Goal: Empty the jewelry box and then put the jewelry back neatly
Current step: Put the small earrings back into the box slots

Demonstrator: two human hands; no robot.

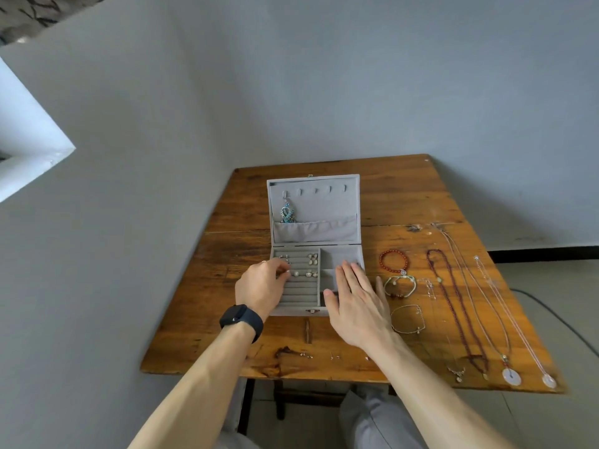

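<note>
Lying beneath left hand (261, 286) and right hand (355, 303), jewelry box (316, 205) (lid open)

Fig. 1: I read this as a plain home rm: worn wooden desk (421, 196) in corner, bare grey walls (324, 76), tiled floor (551, 280) w/ black skirting (534, 253).

Jewelry box (316, 233) is plain grey all over, pendant's (287, 214) turquoise, bead bracelet (392, 251) orange-red, long bead necklace (449, 303) dark maroon, watch (238, 315) black, tabletop (405, 196) warm brown woodgrain with darker stains.

The person wears a black left-wrist smartwatch (241, 320) and grey trousers (379, 419).
</note>
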